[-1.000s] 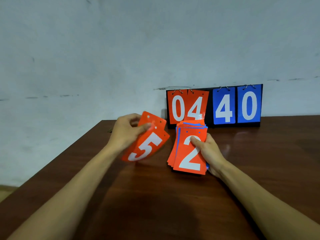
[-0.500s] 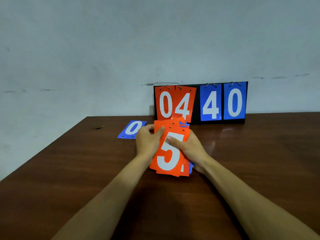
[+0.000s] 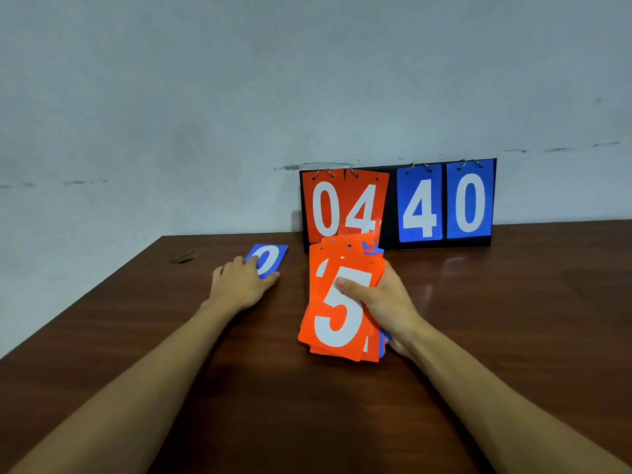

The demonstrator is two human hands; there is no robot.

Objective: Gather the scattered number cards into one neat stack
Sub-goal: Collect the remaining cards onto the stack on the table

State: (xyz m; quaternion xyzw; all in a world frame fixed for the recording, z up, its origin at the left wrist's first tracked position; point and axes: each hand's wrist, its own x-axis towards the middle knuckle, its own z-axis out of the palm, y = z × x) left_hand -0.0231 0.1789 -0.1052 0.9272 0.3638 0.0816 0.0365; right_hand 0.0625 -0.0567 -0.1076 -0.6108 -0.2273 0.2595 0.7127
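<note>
My right hand (image 3: 383,302) grips a loose stack of number cards (image 3: 338,323), tilted up off the table, with an orange 5 on top and blue edges showing behind. The thumb lies across the 5. A single blue card with a white 0 (image 3: 270,260) lies flat on the table to the left. My left hand (image 3: 239,282) rests on its near edge, fingers laid over the card and covering part of the digit.
A black flip scoreboard (image 3: 393,217) stands against the wall at the back of the brown table (image 3: 513,319), showing orange 0 4 and blue 4 0. A small worn spot (image 3: 184,256) marks the table's far left corner. The table's left edge runs diagonally.
The orange 5 card went from my left hand onto the stack in my right hand. My left hand then let go and moved left onto the blue 0 card.
</note>
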